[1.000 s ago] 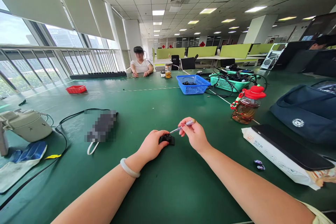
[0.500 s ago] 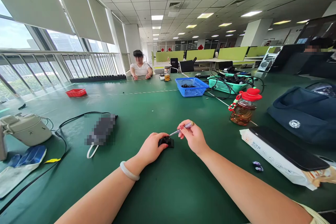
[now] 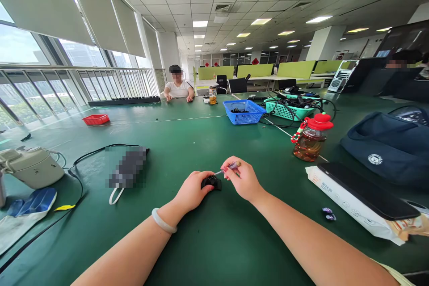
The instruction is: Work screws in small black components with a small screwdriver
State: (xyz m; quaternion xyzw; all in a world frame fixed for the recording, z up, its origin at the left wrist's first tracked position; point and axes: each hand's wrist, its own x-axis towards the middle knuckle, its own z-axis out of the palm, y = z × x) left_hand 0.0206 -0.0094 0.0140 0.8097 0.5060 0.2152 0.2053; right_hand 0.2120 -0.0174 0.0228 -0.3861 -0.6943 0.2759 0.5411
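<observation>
On the green tabletop (image 3: 214, 241) in front of me, a small black plastic part (image 3: 214, 182) is held between the thumb and fingers of my left hand (image 3: 193, 189). My right hand (image 3: 241, 178) pinches a slim screwdriver (image 3: 234, 165) with a clear purplish handle. Its thin metal shaft slants down to the left, and the tip is at the upper edge of the black part, by my left fingertips. Whether the tip touches a screw is too small to tell. A pale bangle sits on my left wrist.
To the right are a red-lidded bottle (image 3: 310, 139), a black phone (image 3: 367, 191) on a white packet, and a navy bag (image 3: 389, 145). Farther back stand a blue basket (image 3: 244, 117) and a green basket (image 3: 290, 111) of cables. A pixelated dark device (image 3: 129, 169) lies left. A person sits opposite.
My right hand and the screwdriver have shifted slightly left, and the screwdriver handle sits a little lower. My left hand keeps its hold on the black part.
</observation>
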